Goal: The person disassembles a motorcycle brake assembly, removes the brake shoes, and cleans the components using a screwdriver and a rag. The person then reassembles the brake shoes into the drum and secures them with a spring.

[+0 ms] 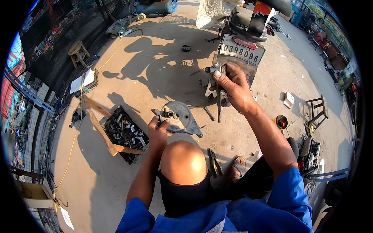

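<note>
My left hand (157,132) is closed on the edge of a round grey brake backing plate (180,123), fingers by its lever side. The plate has a hole near its middle and an arm that points lower right. It is held just beyond my bare knee (183,161). Raised ahead and to the right, my right hand (235,87) grips a hammer-like tool (218,101) close to its metal head. The tool's long dark shaft hangs downward, apart from the plate. Behind that hand is the rear of a motorcycle (243,23) with a white number plate (241,49).
A tray of sockets and metal parts (126,134) with a wooden frame lies left of my left hand. Pliers (215,161) lie beside my sandalled foot (237,169). Rightward are a tin (280,122), a white box (288,99) and a small stool (318,112). A yellow hose (74,141) runs along the left.
</note>
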Demonstrator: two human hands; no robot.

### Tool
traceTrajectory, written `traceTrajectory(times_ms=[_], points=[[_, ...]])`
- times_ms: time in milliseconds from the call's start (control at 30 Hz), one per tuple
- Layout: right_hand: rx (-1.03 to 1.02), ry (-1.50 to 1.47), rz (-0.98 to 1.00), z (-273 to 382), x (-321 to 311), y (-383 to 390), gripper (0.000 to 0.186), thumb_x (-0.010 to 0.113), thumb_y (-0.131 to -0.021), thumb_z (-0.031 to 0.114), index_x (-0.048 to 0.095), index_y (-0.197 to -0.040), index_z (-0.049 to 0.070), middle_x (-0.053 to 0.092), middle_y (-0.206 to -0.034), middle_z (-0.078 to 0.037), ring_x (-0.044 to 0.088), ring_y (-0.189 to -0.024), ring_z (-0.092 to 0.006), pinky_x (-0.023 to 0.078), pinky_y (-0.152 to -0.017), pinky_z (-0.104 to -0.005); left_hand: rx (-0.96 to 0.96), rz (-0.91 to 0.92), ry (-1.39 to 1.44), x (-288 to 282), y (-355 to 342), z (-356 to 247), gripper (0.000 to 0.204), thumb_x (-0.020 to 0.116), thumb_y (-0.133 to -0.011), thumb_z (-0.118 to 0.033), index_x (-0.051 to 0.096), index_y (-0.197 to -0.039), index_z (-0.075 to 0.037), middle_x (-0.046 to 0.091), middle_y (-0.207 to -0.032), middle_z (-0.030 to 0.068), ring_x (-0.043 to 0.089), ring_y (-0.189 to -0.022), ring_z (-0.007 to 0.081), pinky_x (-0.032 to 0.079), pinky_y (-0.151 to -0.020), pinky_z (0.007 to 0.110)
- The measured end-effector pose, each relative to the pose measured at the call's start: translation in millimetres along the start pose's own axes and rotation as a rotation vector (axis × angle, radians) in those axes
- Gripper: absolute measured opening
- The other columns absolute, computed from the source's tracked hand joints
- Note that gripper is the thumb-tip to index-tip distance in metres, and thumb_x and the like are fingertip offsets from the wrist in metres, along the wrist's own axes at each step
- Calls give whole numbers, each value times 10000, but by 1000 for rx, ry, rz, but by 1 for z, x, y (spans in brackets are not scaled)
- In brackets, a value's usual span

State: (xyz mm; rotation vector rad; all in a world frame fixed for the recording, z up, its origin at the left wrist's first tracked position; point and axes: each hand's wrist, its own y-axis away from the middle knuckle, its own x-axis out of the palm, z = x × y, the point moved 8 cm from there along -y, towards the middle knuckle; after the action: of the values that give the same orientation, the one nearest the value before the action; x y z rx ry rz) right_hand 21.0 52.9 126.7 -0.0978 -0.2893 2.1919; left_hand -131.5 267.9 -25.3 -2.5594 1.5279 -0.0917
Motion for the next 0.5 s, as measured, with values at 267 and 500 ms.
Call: traceTrajectory(times_ms=[267, 500], points=[[155, -27, -122, 2, -63, 52, 369, 551, -1067, 369, 621, -1146, 16, 653, -944, -20, 578, -807, -95, 468, -730, -257, -214, 95, 261, 62, -31, -36, 159, 555, -917, -22, 598, -1057, 40, 673, -952, 123, 707, -801, 203, 660, -680, 377], [176, -112, -175, 7, -124, 92, 379, 587, -1049, 371, 615, -1096, -4, 620, -892, -54, 560, -770, -128, 469, -701, -302, -181, 321, 369, 134, -36, -65, 183, 544, -934, -8, 591, -1099, 53, 692, -1028, 146, 732, -854, 217, 666, -708, 381]])
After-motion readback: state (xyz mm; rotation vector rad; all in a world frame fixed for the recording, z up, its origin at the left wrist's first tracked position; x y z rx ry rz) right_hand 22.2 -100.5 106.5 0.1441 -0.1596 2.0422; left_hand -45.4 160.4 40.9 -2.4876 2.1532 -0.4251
